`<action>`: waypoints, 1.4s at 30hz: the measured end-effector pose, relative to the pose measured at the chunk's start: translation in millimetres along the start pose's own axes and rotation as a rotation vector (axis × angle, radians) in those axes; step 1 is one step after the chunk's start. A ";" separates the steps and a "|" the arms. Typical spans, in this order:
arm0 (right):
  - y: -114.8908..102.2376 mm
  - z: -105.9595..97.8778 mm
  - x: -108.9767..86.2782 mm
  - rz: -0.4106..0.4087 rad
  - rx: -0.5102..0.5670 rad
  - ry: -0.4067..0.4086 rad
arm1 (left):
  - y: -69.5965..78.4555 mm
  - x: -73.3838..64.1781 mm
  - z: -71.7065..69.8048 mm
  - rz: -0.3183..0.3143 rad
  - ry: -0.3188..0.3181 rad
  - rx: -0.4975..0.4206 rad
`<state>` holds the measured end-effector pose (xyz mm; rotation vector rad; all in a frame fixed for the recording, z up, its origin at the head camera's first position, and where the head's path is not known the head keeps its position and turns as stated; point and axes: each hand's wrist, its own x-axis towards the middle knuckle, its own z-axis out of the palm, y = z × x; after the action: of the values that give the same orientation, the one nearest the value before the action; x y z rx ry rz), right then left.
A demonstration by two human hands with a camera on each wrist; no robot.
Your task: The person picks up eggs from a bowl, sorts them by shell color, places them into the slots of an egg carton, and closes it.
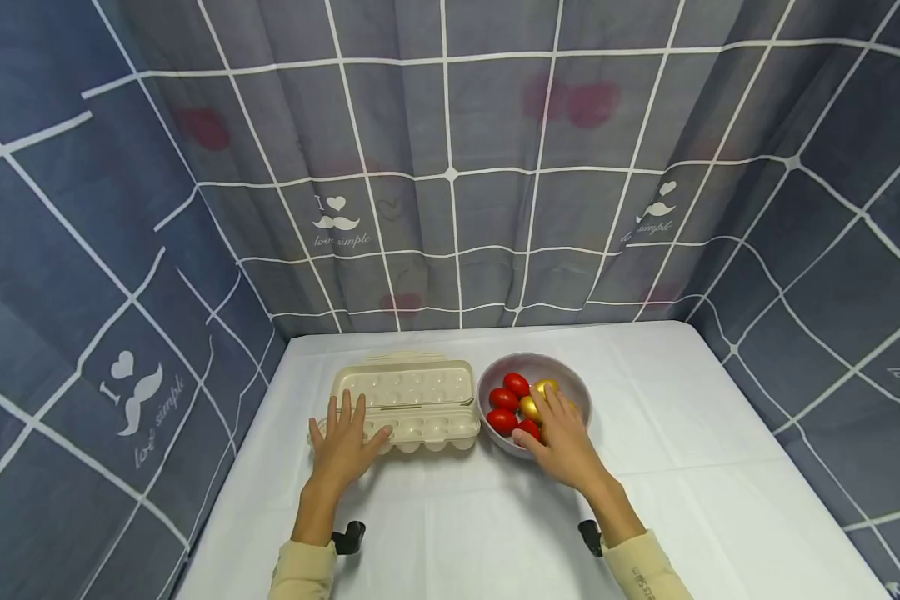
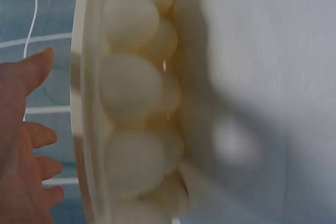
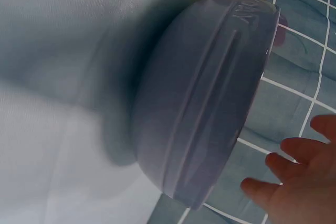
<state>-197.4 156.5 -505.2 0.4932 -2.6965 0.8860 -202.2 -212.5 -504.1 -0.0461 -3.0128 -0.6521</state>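
Note:
My left hand (image 1: 341, 450) is over the left end of a beige egg carton (image 1: 412, 385), fingers spread and nothing held. The carton lies with its lid folded back, its rows of round cups facing up. In the left wrist view, the fingers (image 2: 44, 167) hang above the carton's rim (image 2: 79, 98). On the right, a greyish-purple bowl (image 1: 521, 364) holds several red eggs (image 1: 502, 422) and gold eggs (image 1: 529, 408). My right hand (image 1: 566, 442) hovers over the bowl's right side, fingers loosely extended, hiding some eggs. The right wrist view shows those fingers (image 3: 302, 150) apart from the bowl's rim.
A white cloth covers the table (image 1: 450, 533). Carton and bowl stand side by side near its back part. Dark grid-patterned curtains (image 1: 487, 217) hang behind and along both sides. A small black device (image 1: 349, 538) is strapped at each wrist.

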 end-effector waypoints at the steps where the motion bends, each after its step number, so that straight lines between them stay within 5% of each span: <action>1: 0.7 0.1 0.2 0.004 0.040 0.015 | -4.9 -0.7 -1.4 -0.016 -0.010 0.002; 10: 13.1 1.6 8.6 0.103 0.377 0.128 | -53.1 -13.7 -5.2 -0.074 -0.081 -0.110; 20: 16.9 17.0 22.6 0.154 0.601 0.058 | -63.0 -30.1 9.0 -0.081 -0.096 -0.153; 30: 15.9 31.7 38.8 0.224 0.610 -0.119 | -70.5 -42.0 25.0 -0.142 -0.056 -0.231; 42: 5.2 54.5 56.4 0.196 0.240 -0.209 | -67.9 -41.1 30.8 -0.201 -0.013 -0.328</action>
<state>-258.1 113.9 -531.0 0.3927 -2.8788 1.2896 -165.6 -262.3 -562.7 0.2416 -2.9113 -1.1613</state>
